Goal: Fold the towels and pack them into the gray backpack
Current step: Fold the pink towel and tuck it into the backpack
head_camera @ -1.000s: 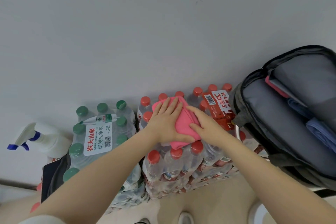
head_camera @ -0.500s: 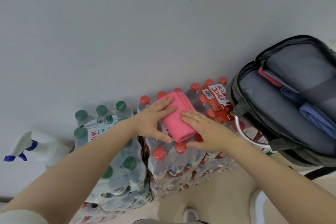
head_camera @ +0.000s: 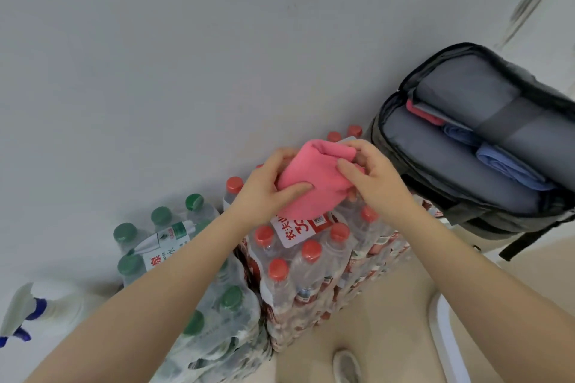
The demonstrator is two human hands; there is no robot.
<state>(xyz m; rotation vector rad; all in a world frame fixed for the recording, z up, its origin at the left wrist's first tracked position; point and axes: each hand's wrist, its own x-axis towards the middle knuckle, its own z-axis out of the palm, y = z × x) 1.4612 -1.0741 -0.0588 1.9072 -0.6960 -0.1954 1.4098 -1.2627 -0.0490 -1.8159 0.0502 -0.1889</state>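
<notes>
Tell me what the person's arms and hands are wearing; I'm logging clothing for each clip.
Both forearms are bare up to the bottom of the frame; no sleeve shows. The left hand and right hand have no gloves, and no watch or bracelet shows at either wrist. No ring can be made out in this frame.

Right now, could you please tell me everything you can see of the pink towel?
The pink towel is a soft, plain cloth folded into a thick, compact bundle, with a rolled fold along its upper edge. It is held just above the pack of red-capped water bottles; whether its lower edge touches the pack I cannot tell. The left hand grips its left side, thumb on top, and the right hand pinches its right end. It sits left of the open gray backpack.
</notes>
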